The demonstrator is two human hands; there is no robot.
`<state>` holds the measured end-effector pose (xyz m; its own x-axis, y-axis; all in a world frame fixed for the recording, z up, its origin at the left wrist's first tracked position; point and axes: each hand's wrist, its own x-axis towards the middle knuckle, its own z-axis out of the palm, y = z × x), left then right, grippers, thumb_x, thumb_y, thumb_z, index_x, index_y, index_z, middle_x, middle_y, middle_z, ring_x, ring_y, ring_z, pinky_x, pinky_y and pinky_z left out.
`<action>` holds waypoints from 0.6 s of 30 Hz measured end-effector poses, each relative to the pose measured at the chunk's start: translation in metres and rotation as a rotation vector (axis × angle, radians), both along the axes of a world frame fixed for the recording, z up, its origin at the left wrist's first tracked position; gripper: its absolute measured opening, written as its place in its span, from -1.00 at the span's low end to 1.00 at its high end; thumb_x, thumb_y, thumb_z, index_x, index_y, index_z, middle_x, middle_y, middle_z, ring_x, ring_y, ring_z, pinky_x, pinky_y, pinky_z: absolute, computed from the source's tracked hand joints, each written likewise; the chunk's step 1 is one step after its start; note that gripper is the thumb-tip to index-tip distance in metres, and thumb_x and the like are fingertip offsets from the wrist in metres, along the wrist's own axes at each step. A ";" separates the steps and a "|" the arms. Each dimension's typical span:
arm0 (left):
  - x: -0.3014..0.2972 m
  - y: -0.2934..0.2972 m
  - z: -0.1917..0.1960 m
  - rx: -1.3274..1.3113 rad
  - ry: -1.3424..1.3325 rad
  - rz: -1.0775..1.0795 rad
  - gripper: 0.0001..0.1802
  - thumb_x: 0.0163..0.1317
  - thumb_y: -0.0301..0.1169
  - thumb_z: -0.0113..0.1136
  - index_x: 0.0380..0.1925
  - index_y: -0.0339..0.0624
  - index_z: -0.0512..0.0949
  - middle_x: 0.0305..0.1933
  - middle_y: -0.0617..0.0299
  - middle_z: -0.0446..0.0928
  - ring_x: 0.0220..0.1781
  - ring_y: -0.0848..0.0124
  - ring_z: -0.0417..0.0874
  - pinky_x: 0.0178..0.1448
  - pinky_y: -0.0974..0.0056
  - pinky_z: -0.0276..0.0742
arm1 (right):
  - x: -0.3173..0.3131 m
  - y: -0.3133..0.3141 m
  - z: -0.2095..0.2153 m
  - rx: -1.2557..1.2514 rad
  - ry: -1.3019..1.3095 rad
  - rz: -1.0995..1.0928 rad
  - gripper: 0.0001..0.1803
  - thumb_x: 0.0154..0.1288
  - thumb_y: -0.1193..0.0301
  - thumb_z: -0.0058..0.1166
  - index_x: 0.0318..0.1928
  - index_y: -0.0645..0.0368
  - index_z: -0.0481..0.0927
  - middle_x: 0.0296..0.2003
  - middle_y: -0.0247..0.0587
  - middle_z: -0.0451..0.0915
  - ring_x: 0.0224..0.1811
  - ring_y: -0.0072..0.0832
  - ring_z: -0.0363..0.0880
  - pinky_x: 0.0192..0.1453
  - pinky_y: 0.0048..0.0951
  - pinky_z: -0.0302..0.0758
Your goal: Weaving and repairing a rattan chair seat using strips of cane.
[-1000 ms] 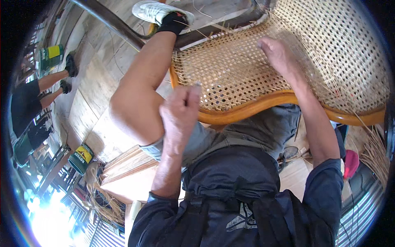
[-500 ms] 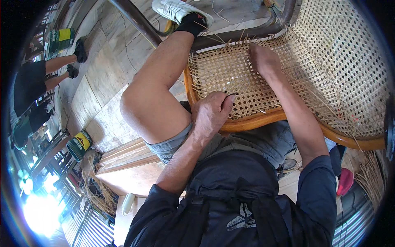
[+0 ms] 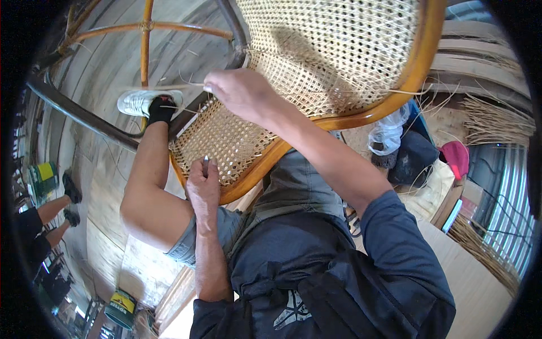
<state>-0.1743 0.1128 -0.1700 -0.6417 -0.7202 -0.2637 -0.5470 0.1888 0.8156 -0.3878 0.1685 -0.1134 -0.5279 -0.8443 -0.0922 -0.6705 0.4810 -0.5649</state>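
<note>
A woven cane panel [image 3: 316,62] in a curved wooden frame [image 3: 361,116] rests over my lap. My left hand [image 3: 203,189] is closed around a thin metal tool [image 3: 205,164] whose tip points up at the panel's near edge. My right hand [image 3: 240,93] reaches across the weave and pinches a thin cane strand [image 3: 169,87] that runs off to the left. My bare left knee [image 3: 147,209] sticks out beside the frame, with a white shoe [image 3: 138,101] beyond it.
Bundles of loose cane strips [image 3: 491,121] lie at the right. A pink cloth [image 3: 454,158] and a dark bag [image 3: 415,155] sit near them. Another person's legs [image 3: 48,212] show at the far left. Green cans [image 3: 121,308] stand on the wooden floor.
My head has swung, so the panel now fills the upper middle. My right hand moved to the panel's left edge and drew a strand out; my left hand now holds the tool upright.
</note>
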 end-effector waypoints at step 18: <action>-0.114 0.064 0.115 -0.151 0.473 -0.468 -0.69 0.27 -0.33 -0.03 -0.01 -0.12 0.46 -0.14 0.00 0.54 -0.17 0.07 0.60 -0.07 0.13 0.52 | -0.032 0.120 0.257 -0.462 0.555 -0.556 -0.70 0.36 0.42 -0.13 0.07 0.12 0.46 -0.29 -0.02 0.63 -0.30 -0.37 0.65 -0.20 -0.36 0.56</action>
<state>-0.2885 0.1765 -0.0548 -0.9159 -0.3460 0.2037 0.0288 0.4495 0.8928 -0.4202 0.2885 0.1431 -0.7376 -0.3446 0.5807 -0.6427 0.6222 -0.4471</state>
